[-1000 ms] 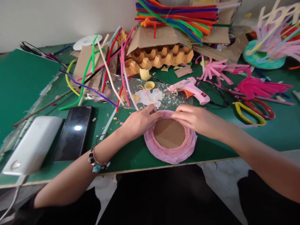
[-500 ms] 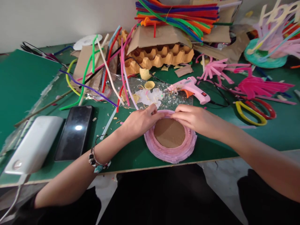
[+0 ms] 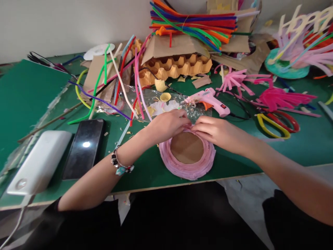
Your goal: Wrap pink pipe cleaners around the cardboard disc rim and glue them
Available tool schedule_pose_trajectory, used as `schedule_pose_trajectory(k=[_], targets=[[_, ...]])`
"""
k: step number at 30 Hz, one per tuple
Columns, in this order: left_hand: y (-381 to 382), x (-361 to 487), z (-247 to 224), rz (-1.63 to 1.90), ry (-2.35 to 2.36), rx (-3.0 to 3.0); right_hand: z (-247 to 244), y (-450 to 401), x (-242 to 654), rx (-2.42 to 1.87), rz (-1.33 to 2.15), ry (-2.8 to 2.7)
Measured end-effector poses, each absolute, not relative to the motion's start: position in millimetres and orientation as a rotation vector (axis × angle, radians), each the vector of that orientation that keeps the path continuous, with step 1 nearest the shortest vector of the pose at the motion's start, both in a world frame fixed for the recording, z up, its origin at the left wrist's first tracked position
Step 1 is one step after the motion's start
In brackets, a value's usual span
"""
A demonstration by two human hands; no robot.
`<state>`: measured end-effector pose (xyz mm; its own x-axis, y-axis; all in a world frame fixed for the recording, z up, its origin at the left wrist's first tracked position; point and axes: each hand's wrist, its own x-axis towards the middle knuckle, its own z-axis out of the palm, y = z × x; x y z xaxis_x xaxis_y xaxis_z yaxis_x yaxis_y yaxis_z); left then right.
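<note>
A round piece wound with pink pipe cleaners (image 3: 187, 170) lies near the table's front edge, with a bare cardboard disc (image 3: 186, 148) in its middle. At its far rim, my left hand (image 3: 170, 125) pinches the pink edge, fingers bent and close together. My right hand (image 3: 215, 131) presses its fingertips on the same rim just to the right, thumb and fingers closed. The fingertips of both hands nearly meet, and they partly hide the rim between them. Just beyond lies a pink glue gun (image 3: 208, 100) on its side.
Loose pipe cleaners (image 3: 97, 88) and an egg carton (image 3: 174, 67) stand behind, with a bundle of pipe cleaners (image 3: 192, 24) on cardboard above. A phone (image 3: 84, 147) and white power bank (image 3: 39, 163) lie left. Scissors (image 3: 277, 125) and a pink pipe-cleaner tuft (image 3: 282, 97) lie right.
My left hand has shifted right along the far rim, closer to my right hand, and turned over the edge. My right hand stays almost in place. The view has shifted slightly.
</note>
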<state>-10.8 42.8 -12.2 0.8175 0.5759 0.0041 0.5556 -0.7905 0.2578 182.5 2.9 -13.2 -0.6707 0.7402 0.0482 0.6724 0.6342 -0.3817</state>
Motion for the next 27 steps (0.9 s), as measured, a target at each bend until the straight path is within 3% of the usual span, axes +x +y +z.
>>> schedule_pose_trajectory(k=[12, 18, 27], targets=[[32.1, -9.2, -1.8, -0.247, 0.996, 2.887, -8.3, 8.9, 177.1, -1.232, 0.114, -2.746], [13.0, -16.0, 2.3, -0.377, 1.11, 2.866, -6.7, 9.2, 181.1, -1.183, 0.263, -2.756], [20.4, -8.4, -10.2, 0.162, 1.173, 2.438, -12.0, 14.5, 184.3, -1.162, 0.343, -2.711]])
